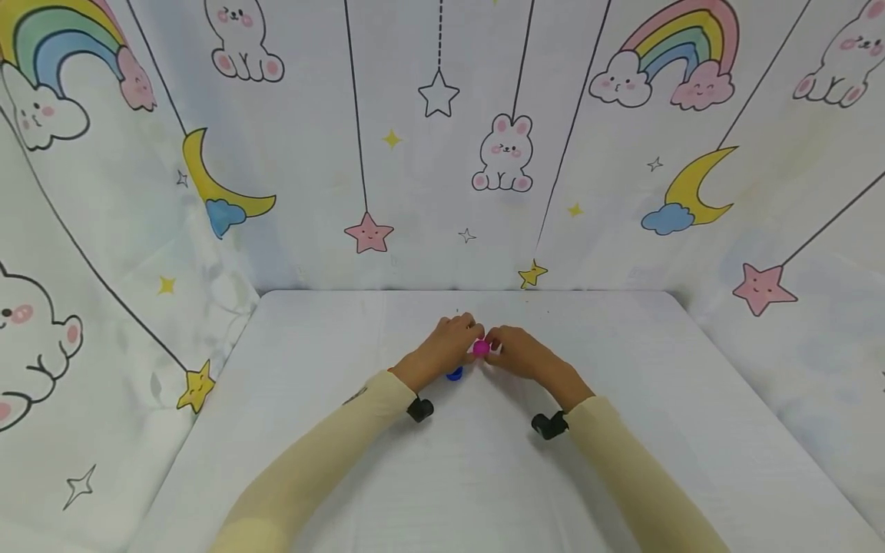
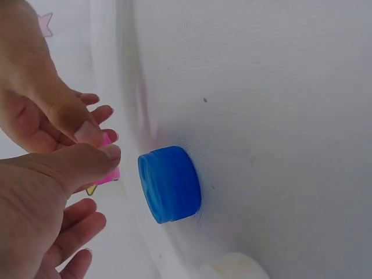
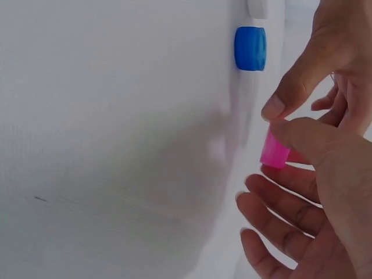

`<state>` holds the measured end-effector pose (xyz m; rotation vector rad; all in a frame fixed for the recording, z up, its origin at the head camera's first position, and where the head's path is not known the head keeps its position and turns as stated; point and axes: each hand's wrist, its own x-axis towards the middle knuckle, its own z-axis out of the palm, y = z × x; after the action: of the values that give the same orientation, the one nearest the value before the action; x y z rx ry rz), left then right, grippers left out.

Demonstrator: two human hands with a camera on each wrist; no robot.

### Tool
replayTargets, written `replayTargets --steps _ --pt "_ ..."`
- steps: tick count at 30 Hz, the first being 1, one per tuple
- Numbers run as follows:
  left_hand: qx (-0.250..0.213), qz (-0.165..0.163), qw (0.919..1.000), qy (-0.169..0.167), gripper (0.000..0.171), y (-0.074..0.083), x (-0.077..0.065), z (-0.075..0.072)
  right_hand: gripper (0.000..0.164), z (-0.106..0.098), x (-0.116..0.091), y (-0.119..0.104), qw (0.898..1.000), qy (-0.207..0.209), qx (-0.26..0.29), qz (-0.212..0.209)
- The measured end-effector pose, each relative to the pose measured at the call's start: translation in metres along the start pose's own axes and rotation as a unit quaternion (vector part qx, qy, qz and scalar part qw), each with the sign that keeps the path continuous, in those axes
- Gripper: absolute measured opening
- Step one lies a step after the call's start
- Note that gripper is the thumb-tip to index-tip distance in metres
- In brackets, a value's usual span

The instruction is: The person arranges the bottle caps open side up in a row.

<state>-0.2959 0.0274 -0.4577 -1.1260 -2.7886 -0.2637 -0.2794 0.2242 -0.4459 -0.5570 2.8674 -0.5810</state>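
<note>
Both hands meet over the far middle of the table around a small pink bottle cap [image 1: 481, 349], held above the cloth. My left hand [image 1: 449, 343] pinches it from the left, its thumb over the cap in the left wrist view. From the other side my right hand [image 1: 523, 354] pinches it with thumb and index finger, while its other fingers spread loosely in the right wrist view. Fingers cover part of the pink cap [image 3: 274, 152]. A blue bottle cap [image 2: 170, 184] sits on the table just below the left hand, touched by neither hand.
A white cloth covers the table [image 1: 442, 476]. Beyond the blue cap, a pale rounded object [image 3: 257, 8] is partly cut off by the right wrist view's edge. A printed curtain [image 1: 429, 177] with rabbits, stars and rainbows stands behind and at the sides.
</note>
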Motion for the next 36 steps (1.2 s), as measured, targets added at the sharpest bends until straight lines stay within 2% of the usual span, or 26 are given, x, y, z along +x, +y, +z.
replayTargets --steps 6,13,16,19,21,23,26,29,32,36 --pt "0.011 0.059 0.9962 0.063 0.029 0.002 -0.008 -0.005 0.024 -0.006 -0.006 0.002 0.999 -0.002 0.032 -0.022" --pt "0.044 0.082 0.9923 0.082 0.021 0.003 -0.013 -0.007 0.023 -0.005 -0.012 0.005 0.998 0.000 0.048 -0.029" --pt "0.042 0.092 0.9907 0.091 0.019 0.002 -0.015 -0.005 0.024 -0.004 -0.016 0.006 0.998 0.003 0.050 -0.033" --pt "0.009 0.085 0.9920 0.093 0.019 0.001 -0.016 -0.004 0.025 -0.005 -0.019 0.006 0.998 0.016 0.044 -0.042" --pt "-0.035 0.063 0.9942 0.080 0.021 0.000 -0.017 -0.003 0.026 -0.006 -0.021 0.005 0.998 0.031 0.035 -0.048" --pt "-0.091 0.027 0.9935 0.063 0.023 -0.001 -0.018 -0.004 0.026 -0.007 -0.024 0.004 0.997 0.049 0.027 -0.053" --pt "-0.187 -0.034 0.9810 0.038 0.022 -0.004 -0.018 -0.005 0.027 -0.008 -0.028 0.002 0.995 0.072 0.013 -0.061" --pt "-0.269 -0.073 0.9598 0.035 0.021 -0.008 -0.016 -0.009 0.033 -0.007 -0.031 0.000 0.994 0.086 0.003 -0.063" --pt "-0.315 -0.092 0.9440 0.031 0.023 -0.010 -0.014 -0.013 0.043 -0.006 -0.032 -0.001 0.993 0.096 -0.010 -0.061" --pt "-0.354 -0.114 0.9281 -0.001 0.030 -0.011 -0.014 -0.018 0.049 -0.005 -0.033 -0.004 0.992 0.112 -0.017 -0.065"
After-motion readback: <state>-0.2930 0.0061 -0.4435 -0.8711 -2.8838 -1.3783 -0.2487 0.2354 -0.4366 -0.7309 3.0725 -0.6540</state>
